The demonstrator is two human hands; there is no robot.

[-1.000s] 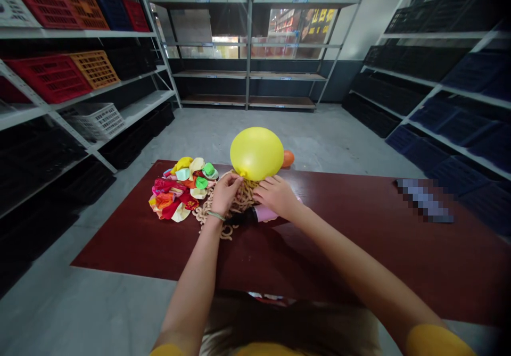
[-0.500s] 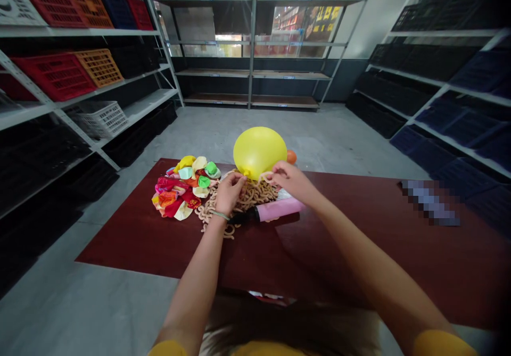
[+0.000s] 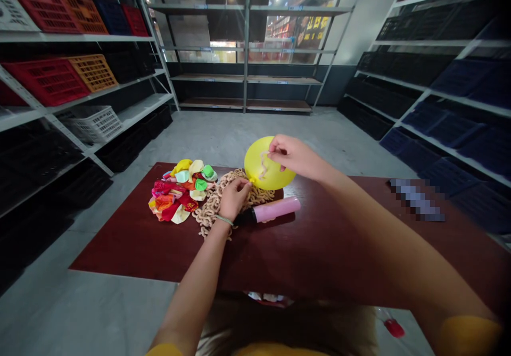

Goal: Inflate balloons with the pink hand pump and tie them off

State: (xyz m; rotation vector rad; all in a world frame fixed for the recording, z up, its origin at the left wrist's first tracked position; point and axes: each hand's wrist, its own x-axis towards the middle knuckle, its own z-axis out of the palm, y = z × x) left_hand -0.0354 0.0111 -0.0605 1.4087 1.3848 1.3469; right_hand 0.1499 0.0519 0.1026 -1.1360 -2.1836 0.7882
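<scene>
An inflated yellow balloon (image 3: 252,154) hovers over the back of the table. My left hand (image 3: 232,200) pinches its knotted neck between thumb and fingertips. In front of the balloon, my right hand (image 3: 294,156) is closed on one end of a thin, wavy beige cord (image 3: 262,167), which dangles toward the neck; whether it is attached there I cannot tell. Beneath my left hand spreads a pile of curly beige cords (image 3: 207,209). Close to my left wrist lies a pink hand pump (image 3: 279,209) with a black end, partly hidden by that wrist.
A heap of uninflated, many-coloured balloons (image 3: 171,199) is left of the cords on the dark red table (image 3: 331,249). A blurred-out flat object (image 3: 417,199) lies at the right. Shelving with crates (image 3: 43,82) lines both sides; a rack (image 3: 245,79) stands behind.
My right hand has risen away from the balloon's neck, drawing the beige cord upward. The balloon has shifted slightly right and down in view. The orange round thing behind it no longer shows.
</scene>
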